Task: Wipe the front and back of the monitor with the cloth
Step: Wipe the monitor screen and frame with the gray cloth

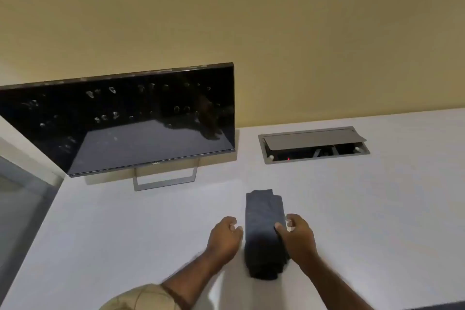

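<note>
White desk (352, 221): right hand (299, 236) grips folded cloth (265, 219), left hand (224, 236) loosely curled, empty

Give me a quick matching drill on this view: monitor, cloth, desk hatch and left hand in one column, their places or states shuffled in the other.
Things:
1. monitor
2. cloth
3. desk hatch
4. left hand

Places or states:
A. folded, lying on the desk between the two hands
B. set into the desk on the right, lid partly raised
C. standing at the back left, screen dark and dotted with smudges
D. fingers curled, just left of the cloth

Pairs: 1-C, 2-A, 3-B, 4-D. The right hand touches the cloth's right edge.
</note>
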A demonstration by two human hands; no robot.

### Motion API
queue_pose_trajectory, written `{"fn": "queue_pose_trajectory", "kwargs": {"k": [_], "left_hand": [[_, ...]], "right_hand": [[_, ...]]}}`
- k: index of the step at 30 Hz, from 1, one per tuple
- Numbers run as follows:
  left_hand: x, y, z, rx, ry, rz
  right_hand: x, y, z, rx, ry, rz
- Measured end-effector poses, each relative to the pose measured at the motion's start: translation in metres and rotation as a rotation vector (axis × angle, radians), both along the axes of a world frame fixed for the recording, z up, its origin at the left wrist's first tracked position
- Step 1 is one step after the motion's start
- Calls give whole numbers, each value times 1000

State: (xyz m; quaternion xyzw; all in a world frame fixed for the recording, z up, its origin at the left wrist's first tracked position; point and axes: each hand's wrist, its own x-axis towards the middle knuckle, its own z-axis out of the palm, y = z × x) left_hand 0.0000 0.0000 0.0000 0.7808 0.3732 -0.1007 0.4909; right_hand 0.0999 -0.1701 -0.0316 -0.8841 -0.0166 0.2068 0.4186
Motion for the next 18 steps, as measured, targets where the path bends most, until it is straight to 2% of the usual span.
{"fn": "queue_pose_trajectory", "kwargs": {"k": [5,11,16,18], "left_hand": [[15,-27,-6,-64,52,-114],[21,-33,-6,-120,116,-3],[12,-29,1,-290,104,110],[5,-24,6,-384,59,163]], "right_hand": [[-4,8,-8,-41,66,-3],[-1,10,-12,37,273,-54],[1,14,4,144,485,-57],[0,16,13,211,505,-25]]}}
